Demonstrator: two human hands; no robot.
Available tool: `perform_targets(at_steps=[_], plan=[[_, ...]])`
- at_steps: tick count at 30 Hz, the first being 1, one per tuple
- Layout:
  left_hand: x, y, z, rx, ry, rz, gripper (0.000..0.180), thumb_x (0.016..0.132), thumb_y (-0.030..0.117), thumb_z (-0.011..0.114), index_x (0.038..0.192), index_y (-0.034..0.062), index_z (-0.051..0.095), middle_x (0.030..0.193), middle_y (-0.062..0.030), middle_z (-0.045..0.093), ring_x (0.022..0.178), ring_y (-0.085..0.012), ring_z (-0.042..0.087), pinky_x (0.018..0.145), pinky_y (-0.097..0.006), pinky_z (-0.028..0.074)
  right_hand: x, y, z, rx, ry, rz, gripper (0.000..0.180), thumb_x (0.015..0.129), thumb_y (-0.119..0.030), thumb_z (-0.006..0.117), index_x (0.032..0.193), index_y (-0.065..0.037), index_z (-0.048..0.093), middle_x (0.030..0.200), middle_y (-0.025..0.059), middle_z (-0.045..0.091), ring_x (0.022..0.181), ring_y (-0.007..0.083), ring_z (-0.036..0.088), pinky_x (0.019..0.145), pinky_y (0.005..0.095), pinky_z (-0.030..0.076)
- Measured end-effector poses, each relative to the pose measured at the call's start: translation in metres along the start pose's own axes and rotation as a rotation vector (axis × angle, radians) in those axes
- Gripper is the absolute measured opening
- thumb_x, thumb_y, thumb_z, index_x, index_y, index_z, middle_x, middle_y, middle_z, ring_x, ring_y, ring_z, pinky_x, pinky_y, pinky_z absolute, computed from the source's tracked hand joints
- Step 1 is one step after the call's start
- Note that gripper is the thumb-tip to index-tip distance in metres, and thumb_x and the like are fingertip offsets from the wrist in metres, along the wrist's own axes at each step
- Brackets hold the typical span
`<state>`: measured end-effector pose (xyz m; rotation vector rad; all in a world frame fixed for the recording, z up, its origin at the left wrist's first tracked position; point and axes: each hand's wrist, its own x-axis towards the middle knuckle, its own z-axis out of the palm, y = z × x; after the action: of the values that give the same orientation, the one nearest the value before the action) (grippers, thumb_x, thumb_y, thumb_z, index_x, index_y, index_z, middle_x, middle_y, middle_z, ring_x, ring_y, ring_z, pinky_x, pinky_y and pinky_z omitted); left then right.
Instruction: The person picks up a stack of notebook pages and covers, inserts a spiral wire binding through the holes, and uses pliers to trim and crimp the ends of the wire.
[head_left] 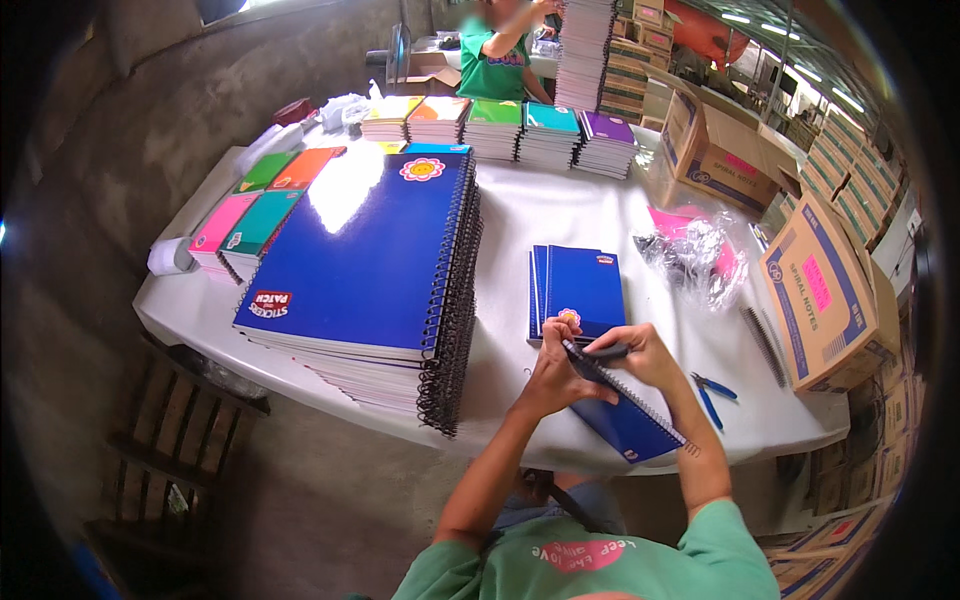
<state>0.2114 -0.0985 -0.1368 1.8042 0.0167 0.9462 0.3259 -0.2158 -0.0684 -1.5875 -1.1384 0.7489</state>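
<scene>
A blue spiral notebook [628, 424] lies at a slant at the table's near edge, its coil edge turned up toward the right. My left hand [556, 376] grips its upper end, thumb across the cover. Over the top of the coil, my right hand [645, 357] is closed on a slim black object [608, 352] whose kind I cannot make out. Just beyond both hands lies a small overlapping pile of blue notebooks [580, 290] with flower stickers. Blue-handled pliers [714, 398] rest right of my right forearm.
A tall stack of large blue spiral notebooks [385, 240] stands left. Colourful notebook stacks [493, 125] line the far side. Clear plastic wrap [712, 265], a loose black coil [764, 346] and a cardboard box [825, 300] are right. Another person [492, 60] is across the table.
</scene>
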Motion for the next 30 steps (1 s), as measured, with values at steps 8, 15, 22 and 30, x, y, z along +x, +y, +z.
perform_targets(at_steps=[8,15,22,30], plan=[[-0.016,-0.011,-0.011,-0.317,0.031,-0.400,0.025,0.081,0.020,0.071,0.082,0.0028,0.053,0.071,-0.0006,0.056,0.056,-0.0074,0.055,0.052,-0.021,0.047,-0.077,0.095,-0.133,-0.953,0.541,0.240,0.048,0.073,-0.007,0.063,0.119,-0.015,0.056,0.118,0.0141,0.056,0.108,0.0306,0.053,0.091,0.0469,0.042],[-0.021,0.042,-0.007,-0.520,0.341,-0.398,0.015,0.085,0.012,0.065,0.097,0.0024,0.065,0.072,-0.0025,0.063,0.064,-0.0066,0.060,0.060,-0.020,0.050,-0.159,0.100,-0.078,-1.046,0.428,0.870,0.081,0.080,-0.048,0.061,0.145,-0.028,0.019,0.150,0.0137,0.018,0.136,0.0361,0.020,0.101,0.0651,0.018],[-0.024,0.058,0.002,0.143,0.357,0.083,0.024,0.076,0.001,0.070,0.100,0.0022,0.068,0.090,-0.0094,0.069,0.078,-0.0120,0.063,0.070,-0.023,0.049,-0.172,0.101,-0.065,-1.254,0.489,0.681,0.051,0.088,-0.035,0.052,0.135,-0.021,0.039,0.143,0.0093,0.031,0.135,0.0336,0.021,0.105,0.0586,0.020],[-0.026,0.070,0.001,0.123,0.353,0.017,0.026,0.075,0.003,0.071,0.101,0.0018,0.068,0.087,-0.0111,0.069,0.077,-0.0123,0.064,0.068,-0.024,0.049,-0.179,0.130,-0.065,-1.160,0.602,0.244,0.036,0.093,-0.029,0.048,0.128,-0.020,0.051,0.107,0.0130,0.049,0.099,0.0311,0.046,0.089,0.0411,0.039]])
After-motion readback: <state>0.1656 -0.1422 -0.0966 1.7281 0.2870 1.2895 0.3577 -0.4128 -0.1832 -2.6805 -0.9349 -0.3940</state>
